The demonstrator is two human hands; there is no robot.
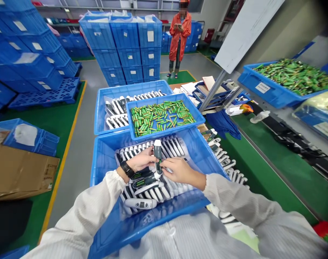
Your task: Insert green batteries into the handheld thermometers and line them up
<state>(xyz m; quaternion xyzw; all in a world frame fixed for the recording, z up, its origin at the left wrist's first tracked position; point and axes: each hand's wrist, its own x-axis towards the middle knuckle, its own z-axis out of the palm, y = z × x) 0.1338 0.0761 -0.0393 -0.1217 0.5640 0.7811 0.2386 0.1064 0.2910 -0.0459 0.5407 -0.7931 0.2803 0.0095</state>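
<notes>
My left hand point(142, 160) grips a white and dark handheld device point(157, 153), held upright above the near blue bin point(104, 169). My right hand point(177, 169) pinches at the device's lower part, fingers closed; whether a green battery is in them I cannot make out. The near bin holds rows of several similar devices point(142, 187). Just beyond it a smaller blue tray point(192, 109) is filled with green batteries point(161, 117). My left wrist wears a black watch point(126, 169).
A further blue bin point(101, 104) holds more devices. Finished devices point(223, 154) lie in a row on the green table at right. A raised bin of green batteries point(293, 75) stands at right. Stacked blue crates point(126, 46) and a person in orange point(180, 39) are behind.
</notes>
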